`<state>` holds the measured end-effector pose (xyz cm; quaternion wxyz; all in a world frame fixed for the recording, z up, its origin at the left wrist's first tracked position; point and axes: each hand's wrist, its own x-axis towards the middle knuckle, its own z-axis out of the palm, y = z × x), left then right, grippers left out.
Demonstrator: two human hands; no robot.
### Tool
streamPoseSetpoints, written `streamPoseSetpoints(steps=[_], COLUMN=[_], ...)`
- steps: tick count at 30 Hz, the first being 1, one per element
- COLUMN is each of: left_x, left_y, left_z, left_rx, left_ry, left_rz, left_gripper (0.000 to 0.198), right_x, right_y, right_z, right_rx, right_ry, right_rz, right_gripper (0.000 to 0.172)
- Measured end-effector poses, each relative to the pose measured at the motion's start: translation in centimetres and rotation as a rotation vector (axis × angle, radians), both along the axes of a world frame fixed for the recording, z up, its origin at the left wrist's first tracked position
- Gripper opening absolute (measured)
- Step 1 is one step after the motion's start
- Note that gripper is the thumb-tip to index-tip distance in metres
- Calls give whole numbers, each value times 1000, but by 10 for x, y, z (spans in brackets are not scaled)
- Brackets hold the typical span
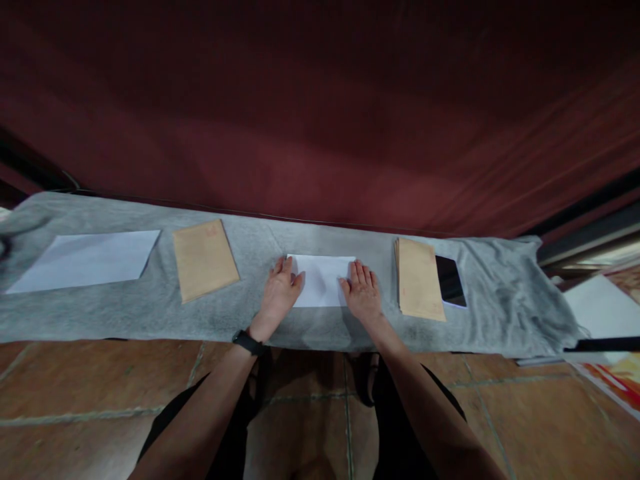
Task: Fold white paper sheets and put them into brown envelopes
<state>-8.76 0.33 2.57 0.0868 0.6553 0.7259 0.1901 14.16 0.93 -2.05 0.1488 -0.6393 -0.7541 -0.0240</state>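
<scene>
A white sheet of paper [321, 283] lies flat on the grey cloth in front of me, seemingly folded, with its long side running left to right. My left hand [281, 288] rests at its left edge, fingers stretched out and the thumb on the paper. At the right edge lies my right hand [364, 291], fingers extended and its thumb touching the sheet. Nothing is gripped by either hand. Brown envelopes [205, 260] sit to the left of my left hand. A stack of brown envelopes [420, 280] is to the right of my right hand.
A narrow surface covered with grey cloth [320, 332] runs along a dark red wall [320, 133]. White paper [90, 259] lies at the far left. A phone [451, 281] rests beside the right envelopes. Brown floor tiles [90, 380] show below.
</scene>
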Motion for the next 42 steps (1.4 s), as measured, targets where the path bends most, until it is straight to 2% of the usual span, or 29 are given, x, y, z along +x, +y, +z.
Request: streamPoseSetpoints(steps=[3, 6, 10, 12, 14, 18, 21, 24, 26, 29, 32, 34, 37, 40, 42], left_x=[-8, -13, -12, -10, -8, -4, 0, 3, 5, 12, 25, 33, 34, 19, 4], left_y=[4, 8, 9, 9, 7, 6, 8, 9, 8, 4, -2, -6, -7, 0, 8], left_z=[0, -2, -2, 2, 8, 20, 28, 32, 32, 24, 16, 13, 11, 8, 5], left_rx=[-11, -39, -102, -86, -41, -10, -17, -120, -202, -266, -335, -332, -247, -132, -69], left_ry=[-183, -403, -801, -1027, -1219, -1500, -1651, -1806, -1838, -1769, -1744, -1766, -1742, -1553, -1385], left_rz=[33, 104, 223, 265, 313, 320, 269, 150, 129, 177, 60, -10, 26, 121, 131], left_gripper=[55, 66, 82, 86, 88, 76, 56, 36, 40, 42, 49, 57, 80, 102, 110], right_x=[-2, -3, -7, -11, -19, -38, -47, -48, -45, -39, -35, -34, -33, -25, -14], right_y=[0, 0, 0, -2, -7, -21, -25, -17, -9, 1, 6, 6, 6, 10, 13], right_z=[1, 3, 11, 20, 29, 42, 47, 53, 61, 72, 77, 76, 70, 62, 57], right_rx=[1, -10, -56, -88, -120, -159, -173, -190, -193, -213, -297, -359, -377, -298, -303], right_ry=[0, 4, 46, 99, 148, 182, 303, 689, 1073, 1626, 1947, 2013, 1985, 1961, 1944], right_rz=[-3, -13, 3, 82, 223, 481, 475, 374, 246, 46, -28, -50, -108, -175, -203], right_gripper=[62, 62, 60, 59, 59, 73, 64, 53, 53, 54, 51, 47, 40, 32, 30])
